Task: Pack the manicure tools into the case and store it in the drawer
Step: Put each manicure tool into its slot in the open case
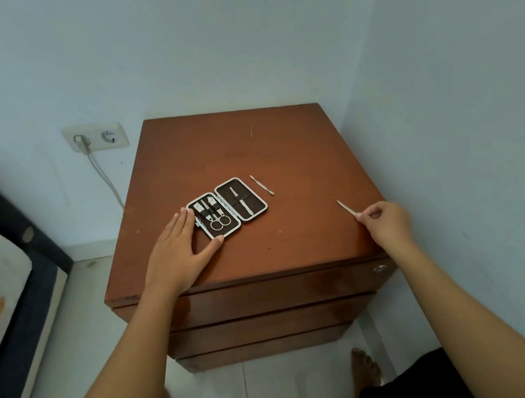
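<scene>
An open manicure case (227, 207) lies flat on the brown wooden cabinet top (281, 148). Its left half holds scissors and clippers; its right half holds one slim metal tool. My left hand (178, 245) rests flat on the top, fingertips and thumb touching the case's left edge. My right hand (385, 223) pinches the near end of a thin metal stick (346, 208) at the right side of the top, its tip pointing up and left. Another slim metal tool (261, 185) lies loose just right of the case.
The cabinet has three shut drawers (268, 295) at its front, with a lock (379, 269) at the top right. Walls stand close behind and to the right. A socket with a plugged cable (93, 138) is on the left wall. A bed edge (7, 257) sits at left.
</scene>
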{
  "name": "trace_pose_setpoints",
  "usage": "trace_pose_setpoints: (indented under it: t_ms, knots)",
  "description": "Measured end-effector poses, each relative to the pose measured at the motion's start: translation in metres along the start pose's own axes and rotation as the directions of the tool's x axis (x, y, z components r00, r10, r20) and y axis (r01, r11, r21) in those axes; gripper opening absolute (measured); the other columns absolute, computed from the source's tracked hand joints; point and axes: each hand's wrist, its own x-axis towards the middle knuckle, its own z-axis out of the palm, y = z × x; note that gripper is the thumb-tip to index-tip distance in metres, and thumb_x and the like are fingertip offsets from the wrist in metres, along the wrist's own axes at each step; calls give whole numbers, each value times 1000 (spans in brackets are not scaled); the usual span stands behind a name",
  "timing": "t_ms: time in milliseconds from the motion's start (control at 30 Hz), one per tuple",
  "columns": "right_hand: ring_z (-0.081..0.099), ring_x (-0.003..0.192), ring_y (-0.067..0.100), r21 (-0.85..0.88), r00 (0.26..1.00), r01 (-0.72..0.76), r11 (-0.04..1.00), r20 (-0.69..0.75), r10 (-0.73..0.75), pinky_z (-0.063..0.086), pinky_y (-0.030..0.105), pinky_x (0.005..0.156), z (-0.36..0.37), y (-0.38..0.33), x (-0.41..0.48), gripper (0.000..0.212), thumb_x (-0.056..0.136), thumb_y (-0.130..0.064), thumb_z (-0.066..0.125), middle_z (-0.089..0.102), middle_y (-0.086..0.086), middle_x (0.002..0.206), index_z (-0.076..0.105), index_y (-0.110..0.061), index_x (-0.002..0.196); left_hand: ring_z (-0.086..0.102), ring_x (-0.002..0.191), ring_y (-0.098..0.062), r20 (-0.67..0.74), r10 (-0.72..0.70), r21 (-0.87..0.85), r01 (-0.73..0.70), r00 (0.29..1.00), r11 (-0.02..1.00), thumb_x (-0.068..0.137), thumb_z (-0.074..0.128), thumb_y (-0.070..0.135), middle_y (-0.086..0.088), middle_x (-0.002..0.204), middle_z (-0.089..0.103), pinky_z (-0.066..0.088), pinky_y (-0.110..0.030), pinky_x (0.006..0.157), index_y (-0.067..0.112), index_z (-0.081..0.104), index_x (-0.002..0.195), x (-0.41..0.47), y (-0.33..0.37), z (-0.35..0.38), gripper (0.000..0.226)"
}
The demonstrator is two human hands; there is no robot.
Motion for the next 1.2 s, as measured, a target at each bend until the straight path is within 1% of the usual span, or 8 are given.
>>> trace_pose_setpoints:
  t_ms: [133, 300, 400, 500, 667, 767, 967, 1200]
  knots:
    - [61, 89, 38, -116, 1000, -13, 993, 0, 13, 51, 42, 81, 6, -2, 0, 14, 85, -19, 63, 68, 18, 90, 68, -11, 75, 9, 145, -10, -4, -6, -7, 6, 1000, 1000, 82, 37, 71, 4, 158, 13, 13, -32, 116, 19, 15, 150, 0, -1, 1, 88]
    - [51, 102, 37, -245, 996, 59, 968, -45, -72, 42, 42, 89, 14, -6, -11, 20, 93, -18, 51, 58, 21, 105, 63, -1, 92, 9, 145, -10, -4, -9, -9, 9, 1000, 1000, 82, 37, 71, 4, 158, 13, 14, -33, 116, 19, 15, 150, 0, 0, 0, 88]
    - [55, 94, 34, -51, 996, 82, 995, -15, -83, 45, 40, 78, 15, -14, -15, 12, 92, -13, 51, 60, 17, 97, 57, -4, 88, 9, 145, -10, -7, -10, -11, 9, 1000, 1000, 82, 37, 70, 4, 158, 12, 13, -32, 116, 19, 14, 150, 0, 0, 0, 88]
    - [56, 82, 23, 200, 983, 135, 970, 93, -156, 38, 25, 66, 23, -40, -26, 3, 89, -10, 56, 59, 6, 87, 56, -11, 86, 9, 145, -10, -8, -9, -13, 9, 1000, 1000, 82, 37, 70, 3, 158, 12, 13, -31, 116, 18, 14, 150, 0, 0, -1, 88]
    - [56, 65, 11, 307, 920, 260, 915, 209, -331, 44, 16, 63, 63, -89, -46, 8, 83, -11, 65, 65, 3, 77, 70, -14, 88, 8, 145, -10, -16, -1, -27, 0, 1000, 1000, 84, 39, 69, 3, 158, 12, 10, -29, 116, 18, 14, 150, -1, -1, -1, 87]
    - [55, 71, 11, 242, 895, 315, 918, 246, -372, 39, 11, 62, 86, -101, -52, 12, 82, -13, 67, 70, 9, 87, 73, -11, 91, 8, 145, -9, -22, 7, -29, -8, 1000, 1000, 84, 38, 69, 3, 158, 12, 9, -28, 116, 18, 15, 150, -1, -1, 0, 87]
    - [56, 77, 18, 83, 868, 425, 902, 244, -432, 38, 23, 70, 103, -113, -52, 15, 86, -12, 60, 63, 13, 91, 74, -9, 91, 7, 145, -9, -30, 3, -36, -4, 1000, 999, 84, 40, 67, 3, 159, 11, 7, -26, 115, 17, 14, 150, -1, 0, 0, 86]
    - [45, 100, 27, -162, 721, 680, 716, 326, -611, 43, 37, 78, 112, -118, -48, 26, 94, -19, 47, 51, 12, 100, 66, -9, 109, 7, 145, -9, -36, 12, -34, -13, 999, 999, 84, 40, 67, 2, 159, 12, 6, -25, 115, 16, 14, 150, -1, 1, -1, 87]
